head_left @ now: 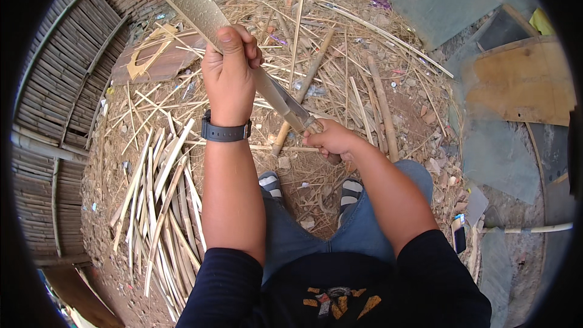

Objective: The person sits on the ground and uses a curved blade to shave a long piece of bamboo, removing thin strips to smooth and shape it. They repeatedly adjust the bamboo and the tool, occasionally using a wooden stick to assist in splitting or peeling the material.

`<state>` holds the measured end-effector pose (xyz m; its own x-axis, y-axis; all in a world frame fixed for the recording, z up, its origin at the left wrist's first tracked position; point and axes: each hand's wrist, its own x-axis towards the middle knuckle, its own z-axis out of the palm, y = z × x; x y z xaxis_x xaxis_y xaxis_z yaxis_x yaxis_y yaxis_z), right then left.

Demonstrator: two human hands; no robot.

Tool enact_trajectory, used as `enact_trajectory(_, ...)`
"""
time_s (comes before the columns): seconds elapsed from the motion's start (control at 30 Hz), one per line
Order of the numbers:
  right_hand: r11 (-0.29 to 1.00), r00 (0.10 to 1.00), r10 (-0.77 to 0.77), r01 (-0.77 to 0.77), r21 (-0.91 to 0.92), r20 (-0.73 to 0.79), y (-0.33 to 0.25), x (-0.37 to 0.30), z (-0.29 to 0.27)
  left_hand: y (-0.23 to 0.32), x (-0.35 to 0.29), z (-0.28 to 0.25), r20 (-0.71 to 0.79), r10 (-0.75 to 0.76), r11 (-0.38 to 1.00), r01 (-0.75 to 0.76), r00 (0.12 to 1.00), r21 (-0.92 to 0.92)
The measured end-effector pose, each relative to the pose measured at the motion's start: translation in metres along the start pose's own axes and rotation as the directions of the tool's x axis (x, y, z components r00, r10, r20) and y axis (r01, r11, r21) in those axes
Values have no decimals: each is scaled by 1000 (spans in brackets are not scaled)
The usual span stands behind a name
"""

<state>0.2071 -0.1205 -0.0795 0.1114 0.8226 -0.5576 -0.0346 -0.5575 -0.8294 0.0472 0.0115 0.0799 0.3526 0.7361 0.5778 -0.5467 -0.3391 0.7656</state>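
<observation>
Bamboo strip (pixel 193 3): slanted from the upper left down toward the middle of the view, broad, flat and pale, its lower end near the right hand (pixel 334 140).
Left hand (pixel 231 67): wrapped around the strip partway along, thumb laid upward on it.
Wristband: a dark watch (pixel 226 132) sat on the left wrist.
Right hand: curled around the handle of a knife (pixel 296 107), held low in front of the knees.
Blade: ran from the right hand up toward the left, alongside the strip's lower part; whether its edge had entered the bamboo, I could not tell.
Pile: many narrow strips (pixel 161 206) lay heaped on the ground left of the legs.
Ground: thick poles (pixel 317 61) and loose slivers were strewn beyond the hands.
Sides: a slatted wall (pixel 48 103) stood at left, grey sheets (pixel 446 0) at right.
</observation>
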Motion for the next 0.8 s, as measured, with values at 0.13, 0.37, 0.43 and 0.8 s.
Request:
enact_trajectory(0.13,723,874,-382,81,-686,-300,-14,-30,28,-2,1,-4,-33,28,999,-28,999,-27)
enact_trajectory(0.37,719,849,-435,128,-683,-299,-27,-33,34,-1,-3,1,-66,41,999,-40,997,15)
enact_trajectory(0.43,689,883,-363,40,-724,-296,8,-4,20,0,-5,6,-83,16,1000,-14,996,18)
enact_trajectory(0.8,624,899,-373,60,-780,-230,-16,-29,17,79,23,-3,-41,300,950,-295,953,107)
